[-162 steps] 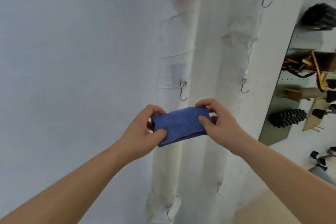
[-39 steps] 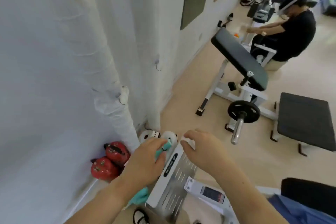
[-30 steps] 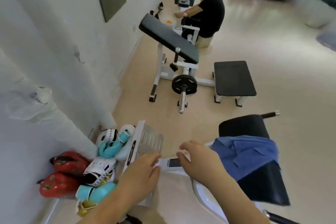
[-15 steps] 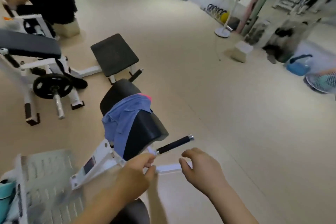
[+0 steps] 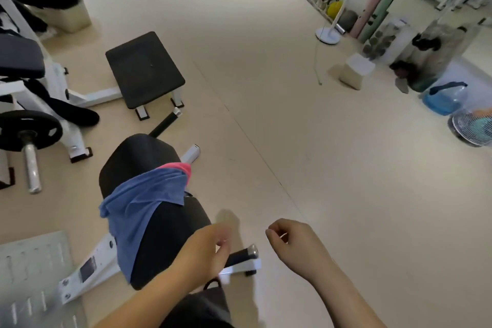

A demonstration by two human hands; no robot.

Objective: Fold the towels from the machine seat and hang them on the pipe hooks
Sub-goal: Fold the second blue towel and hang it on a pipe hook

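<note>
A blue towel (image 5: 138, 202) lies draped across the black padded machine seat (image 5: 170, 231), hanging down its left side. A pink towel (image 5: 178, 167) peeks out from under its far edge. My left hand (image 5: 205, 253) hovers over the seat's near right corner with loosely curled fingers, holding nothing. To its right, above the bare floor, my right hand (image 5: 295, 245) also hangs loosely curled and empty. The pipes and their hooks are out of view.
A black machine handle (image 5: 241, 257) sticks out just below my left hand. A black flat bench (image 5: 143, 68) and a white weight machine with a plate (image 5: 26, 130) stand at the left. A fan (image 5: 472, 128), a blue jug (image 5: 443, 100) and gear sit at the right.
The view has swung from the pipes and wall round to the machine seat. The folded blue towel I held earlier has left my hands. The seat now sits closer beneath my hands.
</note>
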